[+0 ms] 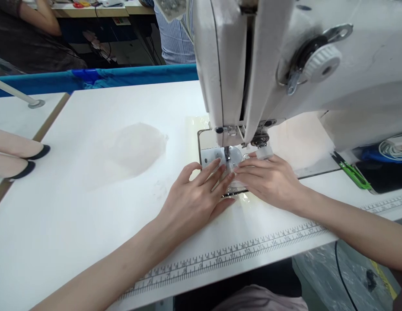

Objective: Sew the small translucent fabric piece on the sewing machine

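Observation:
My left hand [197, 196] lies with its fingers spread on the metal plate [209, 153] of a white sewing machine [227, 69], just left of and below the needle area. On the other side, my right hand [272, 179] rests with fingers stretched out, their tips close to the presser foot [227, 155]. The fingertips of both hands nearly meet in front of the foot. Whether thin, see-through cloth lies under them is hard to make out. Flat on the table to the left is a sheer, pale pink piece of cloth [136, 151].
Another pale cloth [301, 138] lies under the machine arm. Green-handled snips [352, 170] and a dark flat object [385, 172] sit at the right. A ruler strip [233, 255] runs along the front edge. Beyond the blue cloth edge [139, 75] are other people.

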`<state>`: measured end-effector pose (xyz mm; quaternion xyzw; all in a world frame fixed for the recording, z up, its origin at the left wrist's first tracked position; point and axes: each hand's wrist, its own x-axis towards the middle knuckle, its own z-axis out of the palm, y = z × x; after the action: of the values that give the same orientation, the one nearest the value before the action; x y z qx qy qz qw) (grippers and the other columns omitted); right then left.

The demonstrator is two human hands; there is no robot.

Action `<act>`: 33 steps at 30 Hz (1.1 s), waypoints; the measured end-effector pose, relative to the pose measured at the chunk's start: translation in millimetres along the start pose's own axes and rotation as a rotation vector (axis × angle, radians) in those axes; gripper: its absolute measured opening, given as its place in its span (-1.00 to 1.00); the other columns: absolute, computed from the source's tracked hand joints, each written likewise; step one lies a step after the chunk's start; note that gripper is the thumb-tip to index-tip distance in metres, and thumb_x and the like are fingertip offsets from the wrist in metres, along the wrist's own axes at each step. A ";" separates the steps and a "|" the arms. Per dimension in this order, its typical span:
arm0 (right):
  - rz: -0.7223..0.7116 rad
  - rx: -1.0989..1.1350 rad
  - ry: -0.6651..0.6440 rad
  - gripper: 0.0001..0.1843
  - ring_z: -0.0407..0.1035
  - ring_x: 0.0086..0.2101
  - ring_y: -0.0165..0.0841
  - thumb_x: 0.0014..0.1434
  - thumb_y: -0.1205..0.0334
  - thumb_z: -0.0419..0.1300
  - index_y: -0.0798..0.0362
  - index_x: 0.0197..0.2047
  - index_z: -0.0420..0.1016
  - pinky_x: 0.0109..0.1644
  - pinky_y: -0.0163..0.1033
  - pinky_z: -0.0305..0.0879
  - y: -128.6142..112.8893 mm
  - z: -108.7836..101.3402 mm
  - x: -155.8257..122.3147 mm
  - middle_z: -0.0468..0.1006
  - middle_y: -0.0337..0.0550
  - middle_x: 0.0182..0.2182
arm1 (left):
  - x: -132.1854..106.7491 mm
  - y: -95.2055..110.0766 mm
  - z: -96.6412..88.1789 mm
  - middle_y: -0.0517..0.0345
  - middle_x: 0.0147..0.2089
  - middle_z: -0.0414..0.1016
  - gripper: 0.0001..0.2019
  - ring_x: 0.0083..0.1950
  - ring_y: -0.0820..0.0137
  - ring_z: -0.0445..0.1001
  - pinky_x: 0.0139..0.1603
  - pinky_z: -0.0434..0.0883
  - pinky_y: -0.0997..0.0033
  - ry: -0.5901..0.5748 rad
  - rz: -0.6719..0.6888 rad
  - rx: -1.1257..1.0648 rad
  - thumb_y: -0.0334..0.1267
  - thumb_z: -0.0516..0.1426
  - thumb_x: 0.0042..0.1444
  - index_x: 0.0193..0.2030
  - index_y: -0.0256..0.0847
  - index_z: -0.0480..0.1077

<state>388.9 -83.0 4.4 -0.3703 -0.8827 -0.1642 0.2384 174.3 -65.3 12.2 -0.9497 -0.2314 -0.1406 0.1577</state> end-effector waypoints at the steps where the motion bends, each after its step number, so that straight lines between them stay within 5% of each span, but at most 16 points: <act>1: -0.003 -0.001 0.006 -0.81 0.52 -0.19 -0.42 0.22 0.46 0.14 0.09 -0.27 0.58 -0.01 -0.25 0.29 1.0 1.5 0.2 0.67 -0.32 -0.26 | 0.6 -1.1 0.9 -0.03 0.09 0.52 -0.63 0.21 0.17 0.40 0.03 0.30 0.14 0.008 -0.001 -0.003 -0.12 0.03 0.32 0.16 -0.27 0.36; 11: 0.023 -0.032 -0.023 -0.79 0.50 -0.23 -0.38 0.27 0.41 0.10 0.06 -0.20 0.57 -0.09 -0.24 0.31 10.3 11.9 1.3 0.66 -0.29 -0.20 | 4.3 -16.1 12.5 -0.09 0.12 0.49 -0.56 0.21 0.13 0.39 0.05 0.26 0.04 0.022 -0.048 -0.071 -0.04 0.00 0.32 0.19 -0.27 0.34; 19: 0.044 -0.004 -0.031 -0.74 0.49 -0.16 -0.34 0.33 0.19 0.08 0.10 -0.09 0.56 0.05 -0.14 0.25 4.2 7.6 -1.5 0.64 -0.22 -0.12 | -1.1 -5.9 7.3 0.02 0.08 0.52 -0.66 0.17 0.15 0.43 0.02 0.27 0.10 0.077 -0.062 -0.066 -0.14 0.06 0.29 0.14 -0.20 0.39; 33: 0.046 -0.034 -0.075 -0.74 0.47 -0.14 -0.30 0.32 0.17 0.10 0.09 -0.12 0.58 0.06 -0.07 0.25 4.1 7.0 -2.1 0.62 -0.21 -0.09 | 0.6 -10.2 9.1 -0.03 0.05 0.54 -0.66 0.15 0.20 0.45 0.02 0.26 0.10 0.081 -0.046 -0.048 -0.13 0.03 0.31 0.08 -0.28 0.41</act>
<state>391.0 -78.3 -2.1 -0.4005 -0.8792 -0.1597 0.2027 171.7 -53.2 6.5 -0.9412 -0.2430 -0.1879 0.1409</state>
